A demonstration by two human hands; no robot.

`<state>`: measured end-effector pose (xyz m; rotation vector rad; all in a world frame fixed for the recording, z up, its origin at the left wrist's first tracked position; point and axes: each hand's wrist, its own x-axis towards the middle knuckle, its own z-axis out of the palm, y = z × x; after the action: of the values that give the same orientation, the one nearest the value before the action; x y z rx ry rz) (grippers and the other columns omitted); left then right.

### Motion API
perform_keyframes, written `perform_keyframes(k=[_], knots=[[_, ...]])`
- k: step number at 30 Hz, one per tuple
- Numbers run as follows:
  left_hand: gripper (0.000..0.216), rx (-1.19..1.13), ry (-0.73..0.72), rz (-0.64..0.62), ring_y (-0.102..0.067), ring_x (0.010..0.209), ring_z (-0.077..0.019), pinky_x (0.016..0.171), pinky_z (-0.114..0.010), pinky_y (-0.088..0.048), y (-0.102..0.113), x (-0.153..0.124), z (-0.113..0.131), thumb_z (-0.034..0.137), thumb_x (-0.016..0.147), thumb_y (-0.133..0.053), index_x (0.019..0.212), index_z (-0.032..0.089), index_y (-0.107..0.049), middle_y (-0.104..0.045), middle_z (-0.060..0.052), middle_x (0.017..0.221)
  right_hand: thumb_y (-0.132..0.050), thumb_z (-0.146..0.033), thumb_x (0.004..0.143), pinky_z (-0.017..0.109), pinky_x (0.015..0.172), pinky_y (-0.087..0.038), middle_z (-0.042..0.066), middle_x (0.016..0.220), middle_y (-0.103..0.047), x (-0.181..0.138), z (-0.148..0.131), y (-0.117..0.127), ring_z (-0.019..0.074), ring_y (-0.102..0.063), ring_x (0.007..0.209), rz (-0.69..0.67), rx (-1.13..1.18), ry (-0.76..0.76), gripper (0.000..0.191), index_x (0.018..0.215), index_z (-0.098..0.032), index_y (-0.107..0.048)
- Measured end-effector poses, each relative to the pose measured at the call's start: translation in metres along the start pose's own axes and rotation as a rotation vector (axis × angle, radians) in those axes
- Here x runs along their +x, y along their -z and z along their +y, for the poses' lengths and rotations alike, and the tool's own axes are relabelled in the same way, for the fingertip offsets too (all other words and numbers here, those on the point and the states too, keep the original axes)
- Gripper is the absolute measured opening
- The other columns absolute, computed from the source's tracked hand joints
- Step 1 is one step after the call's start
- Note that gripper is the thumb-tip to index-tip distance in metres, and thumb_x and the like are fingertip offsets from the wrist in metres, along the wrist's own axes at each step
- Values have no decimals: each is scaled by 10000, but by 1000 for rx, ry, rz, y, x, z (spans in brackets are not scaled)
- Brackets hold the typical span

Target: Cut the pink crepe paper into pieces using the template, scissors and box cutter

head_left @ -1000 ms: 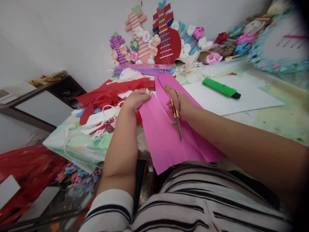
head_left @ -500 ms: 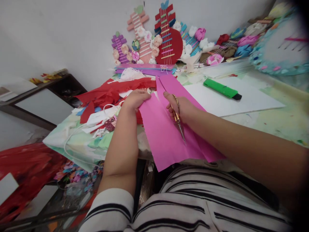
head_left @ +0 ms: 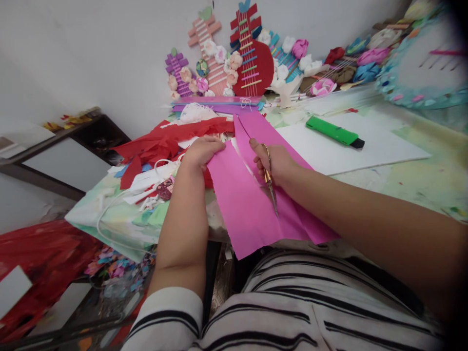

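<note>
A sheet of bright pink paper (head_left: 241, 200) hangs partly over the front edge of the table, with a long slit running down it from the far edge. My left hand (head_left: 204, 152) pinches the paper's upper left corner. Scissors (head_left: 270, 187) with gold-coloured handles are held in my right hand (head_left: 272, 161), their blades pointing down toward me over the paper. The fingers of my right hand also press at the paper beside the slit. Part of the sheet's right side is hidden under my right forearm.
A green utility knife (head_left: 332, 130) lies on white board (head_left: 387, 146) at the right. Crumpled red paper (head_left: 157, 146) and white cord (head_left: 195, 113) lie at the left. Decorated craft guitars, including a red one (head_left: 254, 68), lean on the wall behind. A blue-edged round piece (head_left: 413, 100) stands far right.
The slit in the pink paper has opened wider and reaches further toward me, its left part drawn slightly left by my left hand. My right hand stays almost in place.
</note>
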<state>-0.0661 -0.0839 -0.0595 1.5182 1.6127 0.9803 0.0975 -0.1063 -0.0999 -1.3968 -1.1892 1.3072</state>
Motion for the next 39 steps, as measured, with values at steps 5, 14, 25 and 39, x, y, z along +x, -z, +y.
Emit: perform_keyframes(k=[5,14,25,39], knots=[[44,-1,8,1,-459,415,-85,417,-191,-366,0,0,0,181,592,-551,616,147,-536,-497,33,503,-469,-572,715,217,329,-354,0,403,-427,5,4,1,87,-406,336,-6,4,8,428,567,-174,-425],[61,-23,19,0,-468,412,-85,434,-198,-384,2,-1,-1,185,606,-552,643,137,-547,-511,31,501,-427,-582,723,215,301,-312,-6,410,-412,-1,-2,5,88,-389,323,-38,46,-38,435,592,-167,-440],[23,-37,10,33,-446,372,-84,378,-187,-352,2,-4,3,167,595,-559,596,145,-555,-496,33,467,-422,-595,700,239,318,-329,-24,448,-382,-8,-13,0,92,-388,332,-91,38,-167,444,660,-153,-453],[30,-66,17,57,-477,394,-93,385,-186,-369,4,-8,5,159,603,-566,611,134,-581,-531,25,479,-412,-465,775,244,312,-347,-18,460,-405,-24,-18,-3,101,-412,336,-101,2,-98,321,662,-165,-419]])
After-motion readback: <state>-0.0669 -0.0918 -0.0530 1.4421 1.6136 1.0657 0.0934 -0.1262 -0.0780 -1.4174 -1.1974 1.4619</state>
